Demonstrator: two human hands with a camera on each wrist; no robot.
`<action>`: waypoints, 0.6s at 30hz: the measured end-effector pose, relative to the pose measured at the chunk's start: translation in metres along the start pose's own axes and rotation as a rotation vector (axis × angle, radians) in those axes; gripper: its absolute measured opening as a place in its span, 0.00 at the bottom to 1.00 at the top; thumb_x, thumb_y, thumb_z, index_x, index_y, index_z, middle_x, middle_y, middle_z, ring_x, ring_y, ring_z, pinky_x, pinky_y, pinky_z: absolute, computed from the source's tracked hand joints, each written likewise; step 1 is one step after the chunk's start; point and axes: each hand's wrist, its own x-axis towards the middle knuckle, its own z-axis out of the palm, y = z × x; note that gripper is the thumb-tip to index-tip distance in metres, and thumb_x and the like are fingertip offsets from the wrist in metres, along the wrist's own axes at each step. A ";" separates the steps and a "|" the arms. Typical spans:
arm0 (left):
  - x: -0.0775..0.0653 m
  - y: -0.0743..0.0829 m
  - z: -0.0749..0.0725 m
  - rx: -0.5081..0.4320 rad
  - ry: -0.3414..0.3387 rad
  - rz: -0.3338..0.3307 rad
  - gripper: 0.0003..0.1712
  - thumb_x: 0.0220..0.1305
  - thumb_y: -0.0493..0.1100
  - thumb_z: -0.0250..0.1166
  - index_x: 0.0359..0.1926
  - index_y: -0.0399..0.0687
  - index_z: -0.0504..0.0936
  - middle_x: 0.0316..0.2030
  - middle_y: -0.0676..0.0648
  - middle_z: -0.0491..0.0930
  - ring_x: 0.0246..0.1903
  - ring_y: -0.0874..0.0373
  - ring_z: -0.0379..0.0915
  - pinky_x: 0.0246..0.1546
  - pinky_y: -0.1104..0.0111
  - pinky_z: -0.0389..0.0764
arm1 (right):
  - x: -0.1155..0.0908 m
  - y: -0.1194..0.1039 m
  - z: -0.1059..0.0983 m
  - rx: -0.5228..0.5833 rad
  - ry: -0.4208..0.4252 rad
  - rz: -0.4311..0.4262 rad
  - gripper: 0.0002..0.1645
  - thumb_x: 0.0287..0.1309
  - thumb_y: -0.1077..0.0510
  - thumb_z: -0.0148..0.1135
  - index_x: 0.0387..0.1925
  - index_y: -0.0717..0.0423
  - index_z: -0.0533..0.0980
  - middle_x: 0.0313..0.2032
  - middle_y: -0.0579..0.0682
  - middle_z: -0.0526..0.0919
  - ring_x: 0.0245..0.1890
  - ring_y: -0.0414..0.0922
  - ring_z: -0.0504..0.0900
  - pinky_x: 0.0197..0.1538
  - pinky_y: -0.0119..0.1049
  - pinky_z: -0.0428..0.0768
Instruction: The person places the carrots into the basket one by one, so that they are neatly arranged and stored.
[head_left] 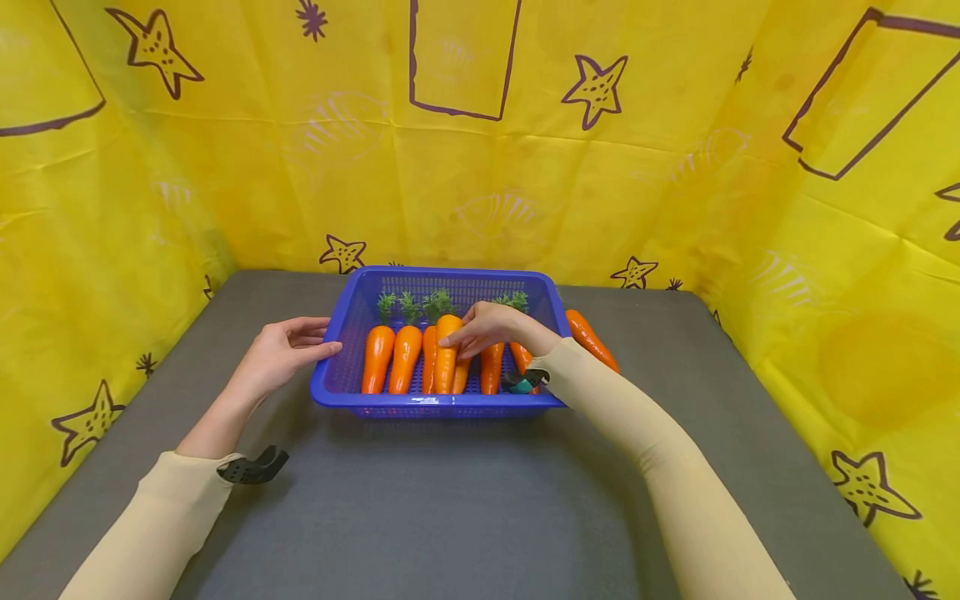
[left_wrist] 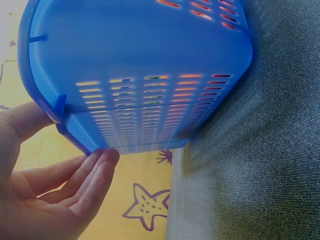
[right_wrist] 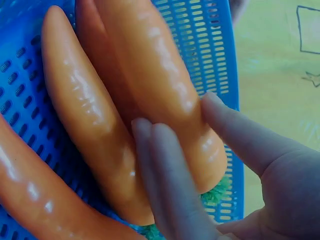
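A blue plastic basket [head_left: 480, 400] with slotted walls holds several glossy orange carrots [head_left: 377, 360], lying side by side with green tops towards the far wall. With thumb and fingers, my right hand [head_left: 495, 327] pinches one carrot [head_left: 445, 367] near its thick end; it lies over its neighbours. In the right wrist view, the thumb and fingertips press on opposite sides of this carrot [right_wrist: 155, 75]. My left hand [head_left: 277, 354] grips the basket's left rim, thumb inside the edge. The fingers [left_wrist: 95, 185] reach along the outer wall in the left wrist view.
Another carrot [head_left: 592, 342] lies on the grey table [head_left: 450, 508], just right of the basket, partly behind my right forearm. Yellow cloth [head_left: 465, 192] with dark starfish drawings surrounds the table at the back and both sides. Each wrist wears a dark strap mount [head_left: 253, 467].
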 end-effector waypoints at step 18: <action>0.001 -0.003 0.000 0.001 0.000 0.007 0.42 0.56 0.62 0.65 0.64 0.41 0.69 0.57 0.35 0.73 0.54 0.41 0.73 0.54 0.48 0.75 | -0.003 -0.001 0.000 -0.047 0.038 0.055 0.18 0.53 0.52 0.69 0.36 0.64 0.78 0.35 0.58 0.86 0.36 0.48 0.86 0.53 0.46 0.79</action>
